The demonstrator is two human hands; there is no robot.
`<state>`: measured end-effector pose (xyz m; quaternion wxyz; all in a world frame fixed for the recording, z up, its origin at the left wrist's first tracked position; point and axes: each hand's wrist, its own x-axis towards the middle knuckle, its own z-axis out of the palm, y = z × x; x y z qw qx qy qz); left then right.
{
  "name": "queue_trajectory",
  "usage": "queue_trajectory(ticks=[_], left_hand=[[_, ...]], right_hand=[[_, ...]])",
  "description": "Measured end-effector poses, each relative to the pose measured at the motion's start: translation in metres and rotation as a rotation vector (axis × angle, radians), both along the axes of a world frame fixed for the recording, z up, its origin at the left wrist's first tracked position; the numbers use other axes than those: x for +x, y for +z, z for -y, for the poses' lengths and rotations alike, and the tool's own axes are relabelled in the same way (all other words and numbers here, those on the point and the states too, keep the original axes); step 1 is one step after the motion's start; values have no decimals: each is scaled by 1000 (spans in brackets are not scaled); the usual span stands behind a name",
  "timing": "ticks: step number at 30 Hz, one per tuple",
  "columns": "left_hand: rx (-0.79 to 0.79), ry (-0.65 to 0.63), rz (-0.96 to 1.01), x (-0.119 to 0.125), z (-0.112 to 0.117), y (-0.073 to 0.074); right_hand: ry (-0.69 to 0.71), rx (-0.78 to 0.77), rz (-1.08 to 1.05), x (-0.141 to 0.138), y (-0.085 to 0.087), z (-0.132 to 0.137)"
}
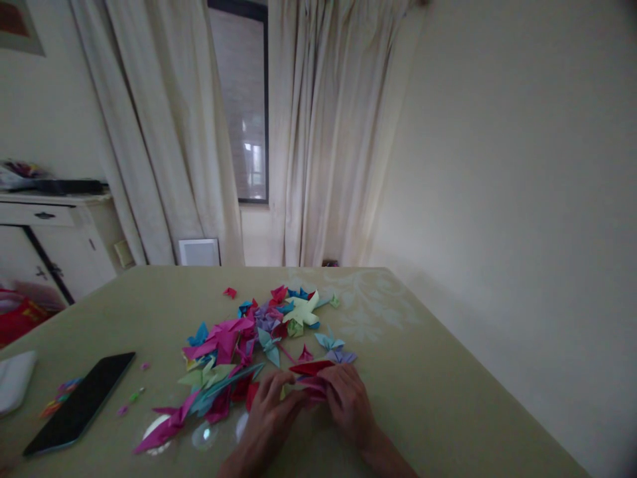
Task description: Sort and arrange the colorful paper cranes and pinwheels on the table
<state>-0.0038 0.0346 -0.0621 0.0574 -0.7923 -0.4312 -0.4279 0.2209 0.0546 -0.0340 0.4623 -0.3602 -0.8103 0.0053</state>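
Note:
At the near middle of the table, my left hand [273, 411] and my right hand [348, 401] meet around a pink folded paper piece [314, 388]. Fingers of both hands are closed on its two sides, and part of it is hidden behind them. A red folded paper [311, 367] shows just above it, at my right fingertips; whether it belongs to the same piece I cannot tell. Beyond and left of my hands spreads a pile of coloured origami [226, 338]. A magenta folded paper [166, 426] lies at its near left end.
A black phone [82, 401] lies at the left, near small coloured pieces [60, 397] and a white object [17, 378]. Round clear discs [204, 435] sit left of my left hand. The green table [428, 411] meets a wall on the right.

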Motion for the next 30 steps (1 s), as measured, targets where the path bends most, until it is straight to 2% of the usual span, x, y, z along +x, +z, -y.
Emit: queue_trajectory(ticks=[2, 4, 7, 11, 17, 22, 24, 26, 30], left_hand=[[62, -11, -9, 2, 1, 0], [57, -61, 17, 6, 2, 0], [-66, -169, 135, 13, 4, 3], [-218, -309, 339, 20, 10, 11], [-318, -339, 498, 28, 13, 29], [-382, -341, 445, 28, 20, 44], [-360, -264, 405, 14, 24, 45], [-301, -129, 356, -14, 28, 42], [-188, 164, 164, -96, 34, 32]], right_hand=[[-19, -85, -8, 1, 2, 7], [-4, -163, 4, 1, 6, 15], [58, -318, 1, 2, 16, 26], [86, -545, -124, 4, 39, 38], [167, -639, -50, 9, 69, 47], [140, -573, -5, 18, 66, 45], [89, -515, 6, 33, 64, 38], [-22, -445, -26, 58, 62, 24], [-300, -399, -63, 126, 60, -24]])
